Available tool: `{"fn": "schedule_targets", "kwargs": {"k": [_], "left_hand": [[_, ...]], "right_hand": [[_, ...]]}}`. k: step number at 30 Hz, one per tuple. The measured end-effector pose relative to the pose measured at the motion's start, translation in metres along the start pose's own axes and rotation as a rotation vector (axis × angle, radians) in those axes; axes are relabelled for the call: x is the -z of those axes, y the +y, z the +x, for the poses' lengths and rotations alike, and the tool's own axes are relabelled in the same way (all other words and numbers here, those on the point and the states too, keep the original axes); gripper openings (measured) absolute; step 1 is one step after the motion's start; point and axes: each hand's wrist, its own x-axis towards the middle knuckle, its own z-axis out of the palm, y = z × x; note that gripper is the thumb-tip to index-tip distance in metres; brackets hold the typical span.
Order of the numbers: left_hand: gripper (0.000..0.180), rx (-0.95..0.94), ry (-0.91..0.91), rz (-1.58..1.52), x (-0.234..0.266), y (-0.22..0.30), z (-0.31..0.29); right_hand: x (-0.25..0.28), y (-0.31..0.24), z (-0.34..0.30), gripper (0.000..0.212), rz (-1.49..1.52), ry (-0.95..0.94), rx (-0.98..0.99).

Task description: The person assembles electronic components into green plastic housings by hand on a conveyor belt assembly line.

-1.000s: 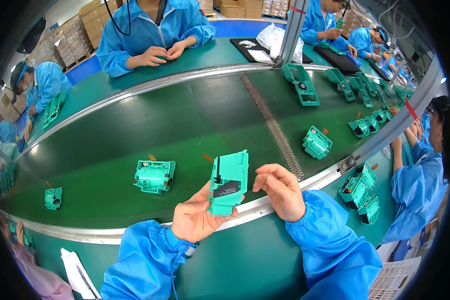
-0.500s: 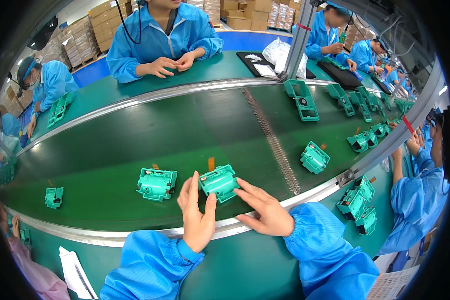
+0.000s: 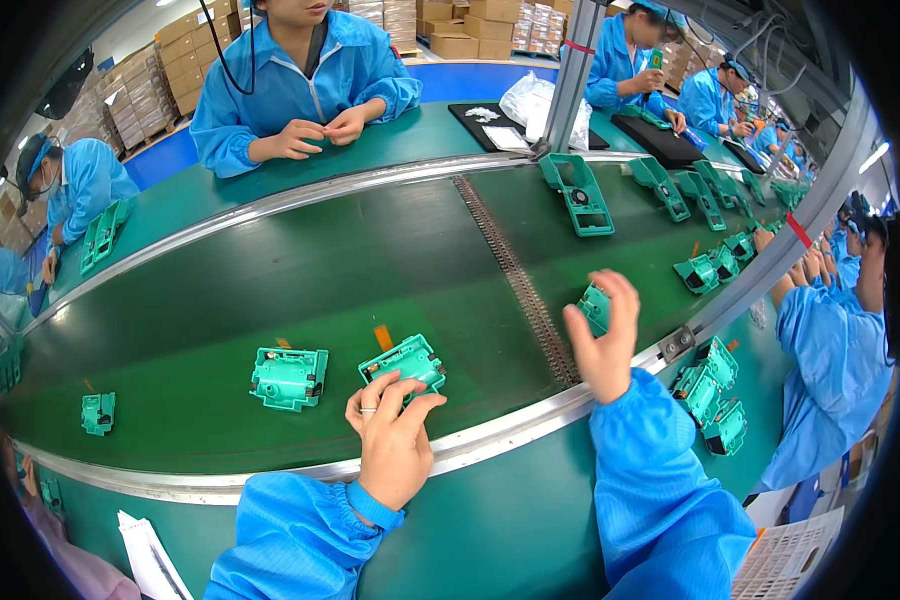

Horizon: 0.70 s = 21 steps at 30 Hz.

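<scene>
Right hand (image 3: 606, 340) had moved, fingers spread, to a farther green housing (image 3: 594, 307), not yet lifted; left hand (image 3: 396, 438), fingers half-open, touched the nearer housing (image 3: 412, 362) set down by the near edge of the conveyor belt (image 3: 240, 270).

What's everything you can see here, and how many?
Conveyor belt: one, dark green, middle
Tables: two, green, flanking belt
Plastic housings: many, green, on and beside belt
Rails: two, silver, along belt
Mats: several, black, far side
Plastic bag: one, whitish, far side
Papers: some, white, lower left
Basket: one, white, lower right
Boxes: many, brown, background
Workers: several, mostly in blue, around belt
Left hand: one, blue sleeve, at housing
Right hand: one, blue sleeve, above belt
</scene>
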Motion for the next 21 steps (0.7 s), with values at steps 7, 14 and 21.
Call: {"fn": "schedule_targets", "kwargs": {"k": [7, 14, 21], "left_hand": [[0.022, 0.059, 0.159, -0.035, 0.0, -0.005, 0.008], [0.023, 0.12, 0.21, -0.035, -0.001, -0.001, 0.011], [0.03, -0.107, 0.055, -0.572, -0.002, 0.016, -0.003]], "right_hand": [[0.024, 0.053, 0.003, 0.091, -0.247, -0.294, -0.27], [0.032, 0.036, 0.013, 0.1, -0.156, -0.489, -0.421], [0.018, -0.011, 0.001, 0.092, 0.122, -0.287, -0.096]]}}
